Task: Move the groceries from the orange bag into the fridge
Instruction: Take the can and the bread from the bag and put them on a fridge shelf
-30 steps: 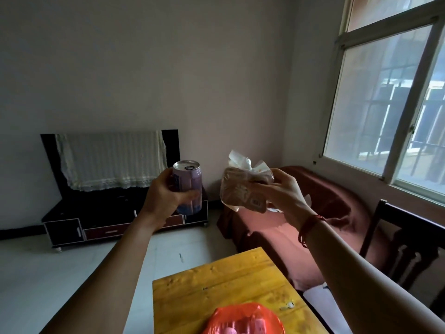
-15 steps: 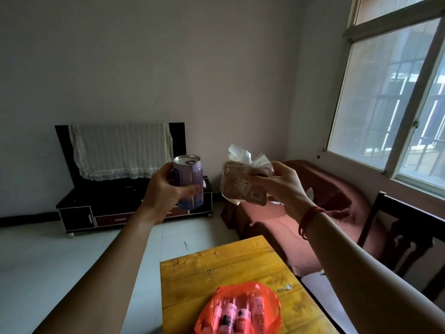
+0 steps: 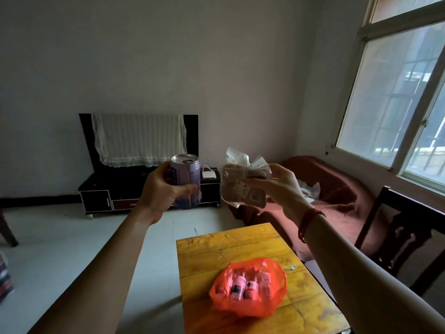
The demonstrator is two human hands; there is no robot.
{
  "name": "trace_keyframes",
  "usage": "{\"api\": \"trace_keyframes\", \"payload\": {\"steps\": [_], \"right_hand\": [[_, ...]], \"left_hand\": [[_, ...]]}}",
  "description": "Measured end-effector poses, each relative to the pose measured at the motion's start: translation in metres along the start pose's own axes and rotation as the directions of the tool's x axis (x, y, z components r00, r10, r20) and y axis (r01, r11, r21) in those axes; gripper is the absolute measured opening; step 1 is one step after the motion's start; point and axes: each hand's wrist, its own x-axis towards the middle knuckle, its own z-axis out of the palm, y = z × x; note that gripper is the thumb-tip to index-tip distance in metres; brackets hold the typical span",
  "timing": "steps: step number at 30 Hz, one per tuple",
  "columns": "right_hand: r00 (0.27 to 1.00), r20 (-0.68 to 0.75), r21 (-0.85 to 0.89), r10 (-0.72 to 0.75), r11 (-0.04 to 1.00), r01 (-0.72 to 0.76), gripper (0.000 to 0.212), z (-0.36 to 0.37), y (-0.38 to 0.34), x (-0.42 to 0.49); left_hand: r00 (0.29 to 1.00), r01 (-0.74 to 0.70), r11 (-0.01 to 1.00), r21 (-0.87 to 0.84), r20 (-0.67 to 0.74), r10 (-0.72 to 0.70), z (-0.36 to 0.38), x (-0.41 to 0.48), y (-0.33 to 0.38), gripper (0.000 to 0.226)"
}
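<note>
My left hand (image 3: pixel 160 189) grips a purple drink can (image 3: pixel 186 180) upright, held out at chest height. Beside it, my right hand (image 3: pixel 279 186) holds a bread packet in clear plastic (image 3: pixel 243 186). Below both hands, an orange plastic bag (image 3: pixel 249 286) lies open on a yellow wooden table (image 3: pixel 231 244). Several small bottles show inside the bag. No fridge is in view.
A black TV stand (image 3: pixel 96 198) with a lace-covered screen (image 3: pixel 139 138) stands against the far wall. A sofa under a red-brown cover (image 3: pixel 332 189) sits at right under the window (image 3: pixel 395 97). A dark wooden chair (image 3: pixel 404 232) stands beside the table. Pale floor lies at left.
The view has tilted down and turned left, so the whole orange bag and more of the table show. Both hands keep their hold on the can and the bread packet.
</note>
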Motion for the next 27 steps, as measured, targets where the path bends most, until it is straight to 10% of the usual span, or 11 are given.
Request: {"api": "trace_keyframes", "payload": {"steps": [14,27], "right_hand": [[0.957,0.283,0.098,-0.064,0.994,0.037,0.049,0.081,-0.019,0.015],[0.625,0.738,0.322,-0.255,0.947,0.006,0.042,0.233,-0.055,-0.037]], "left_hand": [[0.969,0.050,0.988,0.144,-0.245,-0.013,-0.079,-0.047,0.026,0.056],[0.695,0.267,0.919,0.288,-0.719,0.023,-0.153,-0.188,0.084,0.056]]}}
